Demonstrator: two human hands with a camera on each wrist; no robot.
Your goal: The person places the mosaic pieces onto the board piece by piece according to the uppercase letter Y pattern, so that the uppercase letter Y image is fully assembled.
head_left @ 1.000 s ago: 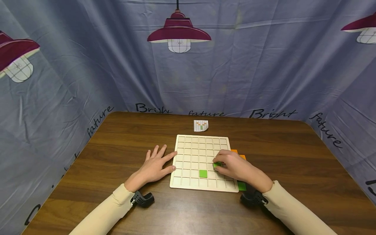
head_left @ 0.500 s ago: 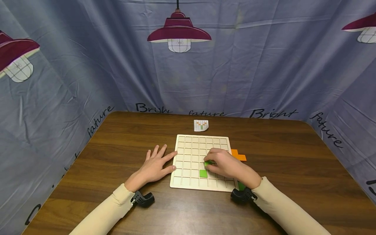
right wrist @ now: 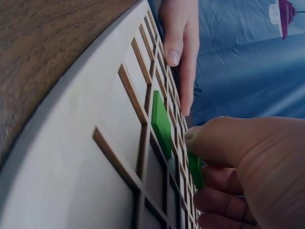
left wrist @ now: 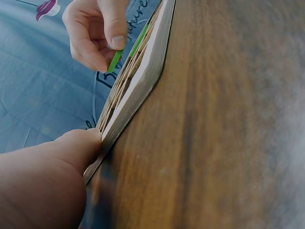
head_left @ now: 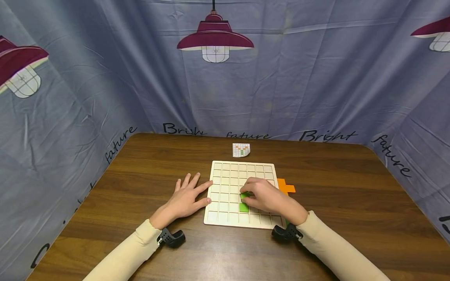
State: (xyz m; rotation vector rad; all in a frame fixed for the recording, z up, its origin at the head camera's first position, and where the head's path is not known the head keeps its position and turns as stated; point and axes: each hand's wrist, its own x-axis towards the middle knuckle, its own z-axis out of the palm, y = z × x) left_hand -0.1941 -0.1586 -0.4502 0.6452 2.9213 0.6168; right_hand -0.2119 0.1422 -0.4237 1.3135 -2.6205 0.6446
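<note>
A pale wooden grid board [head_left: 219,219] lies flat on the table. My right hand [head_left: 263,194] pinches a green square tile [right wrist: 194,169] between thumb and fingers over the middle of the board. Just nearer to me, another green tile [head_left: 244,207] sits in one of the board's cells. In the left wrist view the pinched tile [left wrist: 114,61] is tilted and held apart from the board. My left hand [head_left: 183,201] rests on the table with fingers spread, its thumb and index fingertips touching the board's left edge.
Orange tiles [head_left: 286,187] lie along the board's right edge, partly hidden by my right arm. A bit of green [head_left: 287,222] shows near the board's front right corner. Beyond the board lies a small paper card [head_left: 241,150] with a coloured grid. Curtains [head_left: 299,78] surround the table.
My right hand has moved left across the board with the green tile, to just beyond the tile in the cell. More of the orange tiles shows now. The left hand has stayed still.
</note>
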